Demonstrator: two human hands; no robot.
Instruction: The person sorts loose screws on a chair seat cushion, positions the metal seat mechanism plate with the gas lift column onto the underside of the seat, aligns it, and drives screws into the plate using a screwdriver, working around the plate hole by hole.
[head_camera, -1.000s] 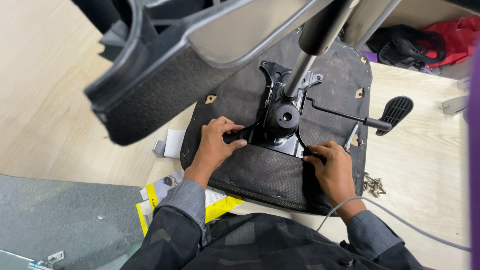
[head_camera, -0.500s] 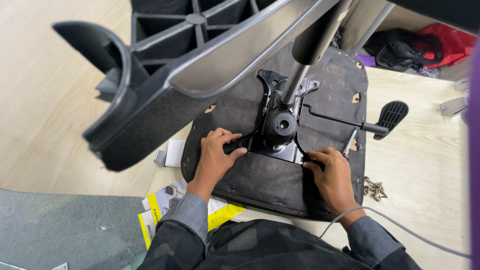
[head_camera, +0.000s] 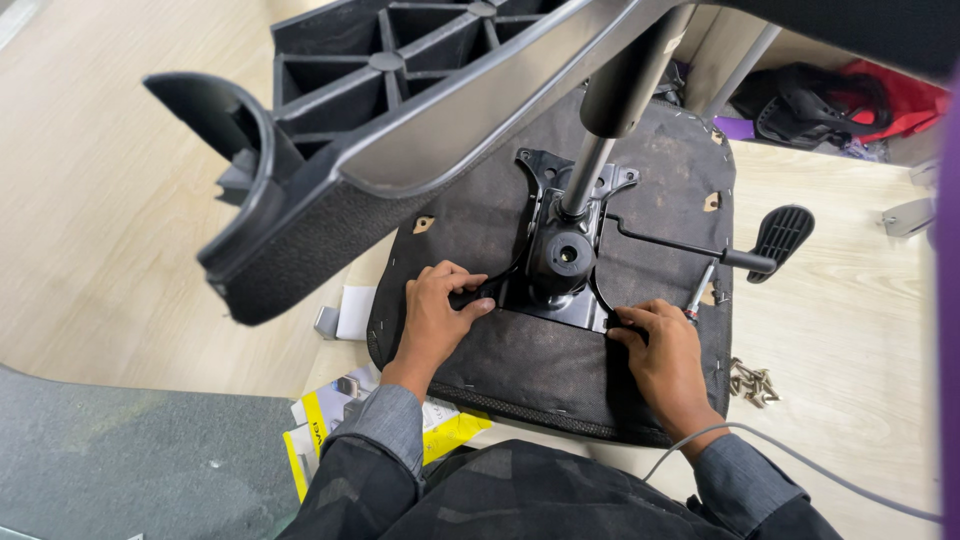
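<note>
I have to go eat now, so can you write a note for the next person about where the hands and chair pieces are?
Left hand: pressed on the left edge of the black metal mechanism plate.
Right hand: gripping the plate's lower right corner.
The plate lies on the upturned seat bottom on the wooden floor. A lever with paddle handle sticks out to the right.
Loose screws lie on the floor right of the seat.
Done: plate placed on seat.
Left: screws not yet in, as far as can be seen.
</note>
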